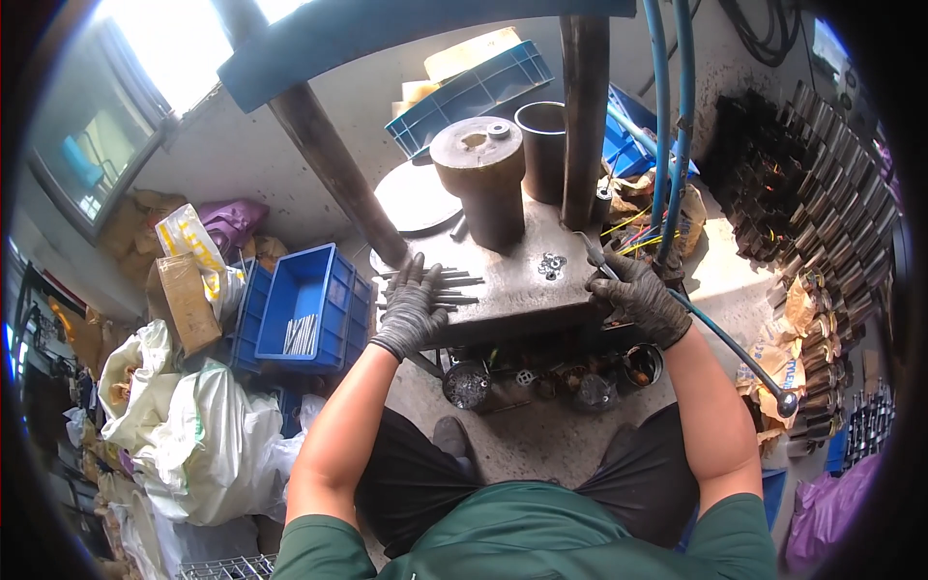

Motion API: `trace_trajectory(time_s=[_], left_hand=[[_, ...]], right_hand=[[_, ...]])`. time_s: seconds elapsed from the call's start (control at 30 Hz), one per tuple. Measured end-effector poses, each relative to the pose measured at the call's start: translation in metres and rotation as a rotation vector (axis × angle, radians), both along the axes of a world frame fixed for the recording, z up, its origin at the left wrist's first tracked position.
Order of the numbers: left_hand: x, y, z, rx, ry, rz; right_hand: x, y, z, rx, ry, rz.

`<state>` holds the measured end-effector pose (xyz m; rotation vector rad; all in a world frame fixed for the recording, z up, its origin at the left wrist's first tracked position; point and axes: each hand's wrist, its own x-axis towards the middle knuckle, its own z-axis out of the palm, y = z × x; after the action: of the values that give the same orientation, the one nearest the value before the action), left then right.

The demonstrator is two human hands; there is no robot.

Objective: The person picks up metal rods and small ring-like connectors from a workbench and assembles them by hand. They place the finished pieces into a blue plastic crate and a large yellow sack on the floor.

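Observation:
My left hand, in a grey work glove, lies with fingers stretched over several thin metal rods at the left of the steel press table. The same kind of glove covers my right hand at the table's right edge. Its fingers are closed around a slim grey tool that slants up toward the far left; its exact kind is unclear. Between my hands, a small round cluster of metal pieces sits on the tabletop. Behind it stands a thick steel cylinder with a wider head and a small ring on top.
Steel posts rise from the table. A lever with a black ball knob extends at right. Blue bins, one holding rods, and white sacks stand left. Stacked metal parts line the right wall. Round tins sit below the table.

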<state>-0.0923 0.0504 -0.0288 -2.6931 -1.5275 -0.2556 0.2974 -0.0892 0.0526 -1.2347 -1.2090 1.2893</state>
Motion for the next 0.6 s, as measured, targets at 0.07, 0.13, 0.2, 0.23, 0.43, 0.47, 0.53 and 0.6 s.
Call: trace_trajectory(time_s=[0.07,0.13,0.2,0.23,0.43,0.47,0.53,0.6], left_hand=[[0.0,-0.003,0.011,-0.04,0.056,-0.07],[0.0,-0.002,0.019,-0.056,0.063,-0.102],[-0.001,-0.005,0.022,-0.041,0.06,-0.114],[-0.003,-0.008,0.022,0.006,0.021,-0.15],[-0.008,-0.03,0.025,0.098,0.033,-0.411],[-0.008,-0.038,0.021,0.16,-0.013,-0.404],[-0.013,-0.037,0.014,0.19,-0.078,-0.427],[-0.021,-0.033,0.01,0.2,-0.068,-0.443]], right_hand=[[0.0,0.0,0.0,0.006,0.0,0.008],[-0.002,0.0,0.001,0.007,-0.034,0.046],[-0.003,-0.001,0.0,0.013,0.001,0.065],[-0.005,-0.001,-0.001,0.015,0.035,0.077],[-0.005,-0.01,0.01,0.006,0.088,0.043],[-0.002,-0.011,0.008,0.004,0.091,0.044],[0.004,-0.01,0.006,0.006,0.056,0.037],[0.004,-0.013,0.007,0.007,0.091,0.042]])
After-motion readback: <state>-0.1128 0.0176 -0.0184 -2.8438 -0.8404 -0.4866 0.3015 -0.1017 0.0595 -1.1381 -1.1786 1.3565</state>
